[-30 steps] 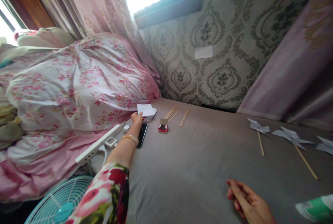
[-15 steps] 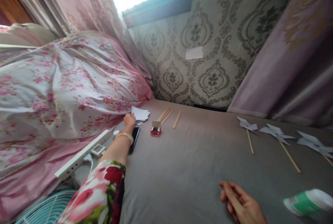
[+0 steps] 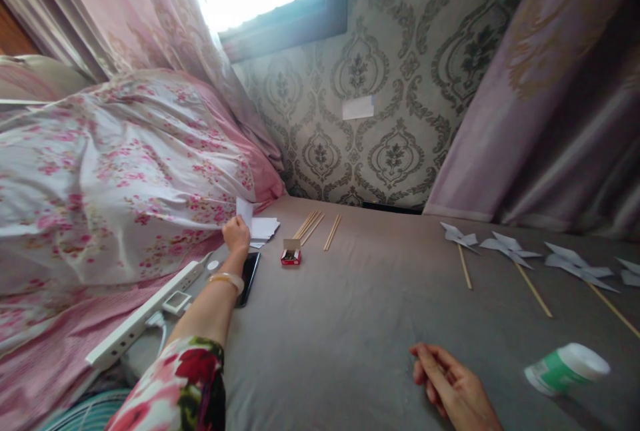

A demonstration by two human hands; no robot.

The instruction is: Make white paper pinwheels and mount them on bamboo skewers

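My left hand (image 3: 237, 233) is closed on a white paper sheet (image 3: 245, 211), lifted and bent at its near edge. Just right of it lies a stack of white paper (image 3: 264, 228). Beneath my left wrist is a black phone (image 3: 249, 277). My right hand (image 3: 447, 377) is over the grey sheet at the lower right, thumb and forefinger together and the other fingers curled; whether anything small is between them is hidden. To its right stands a tilted white and green bottle (image 3: 565, 369).
A small red box (image 3: 291, 255) with its flap up holds dark bits. Wooden sticks (image 3: 308, 225) and two more sticks (image 3: 333, 232) lie near it. Several paper pinwheels on sticks (image 3: 510, 248) line the right. A power strip (image 3: 145, 314) and fan (image 3: 93, 411) are at left.
My left hand has raised one sheet away from the paper stack. The view has turned right, so things shift left and another pinwheel shows. My right hand keeps its pose.
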